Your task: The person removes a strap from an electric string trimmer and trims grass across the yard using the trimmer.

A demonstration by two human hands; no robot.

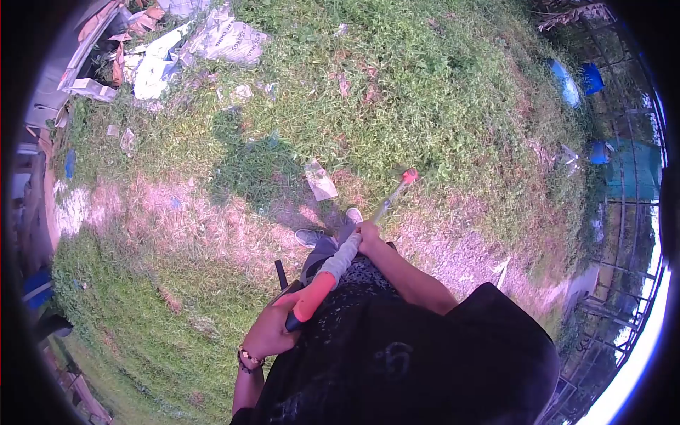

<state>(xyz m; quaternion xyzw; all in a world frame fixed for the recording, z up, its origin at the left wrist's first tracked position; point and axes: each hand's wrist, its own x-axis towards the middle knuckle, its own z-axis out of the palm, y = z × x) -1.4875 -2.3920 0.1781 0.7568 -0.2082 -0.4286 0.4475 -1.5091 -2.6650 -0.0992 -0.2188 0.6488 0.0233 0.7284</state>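
A long-handled grass trimmer [340, 262] runs slantwise in front of my body, from beside my left hip out over the grass. My left hand [276, 327], with a beaded bracelet at its wrist, is closed around the orange-red rear grip near its black end. Farther along, my right hand [367, 236] is wrapped round the shaft, just past a pale wrapped section. The trimmer's orange-red head [409, 176] is low over or on the grass; the exact gap cannot be made out. A short black bar [280, 274] sticks out beside the grip.
My shoes [306, 238] stand on patchy grass [453, 92], a flat pale scrap [321, 181] just ahead. Sacks [225, 39] and litter lie at upper left by a structure. A pole fence [623, 212] with blue containers [592, 78] lines the right side.
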